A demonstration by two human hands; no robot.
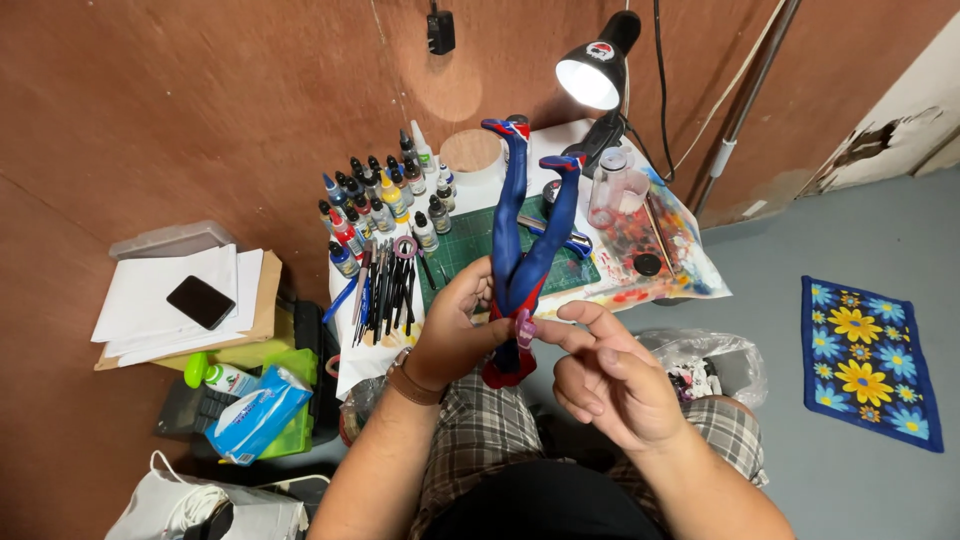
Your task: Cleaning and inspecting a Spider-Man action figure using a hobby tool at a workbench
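Note:
My left hand [455,325] grips a blue and red figurine [520,240] around its waist, holding it upside down with the legs pointing away from me. My right hand [605,375] pinches a small pinkish piece [524,327] against the figurine's hip, thumb and forefinger closed on it, the other fingers spread. Both hands are above my lap, in front of a small white work table [470,190].
On the table sit a green cutting mat [470,245], several paint bottles [385,205], several brushes [385,295], a clear cup [617,185] and a paint-stained palette sheet [660,255]. A lit desk lamp [592,70] shines above. Papers with a phone [200,300], a wipes pack [255,415] and a floral mat [868,360] lie around.

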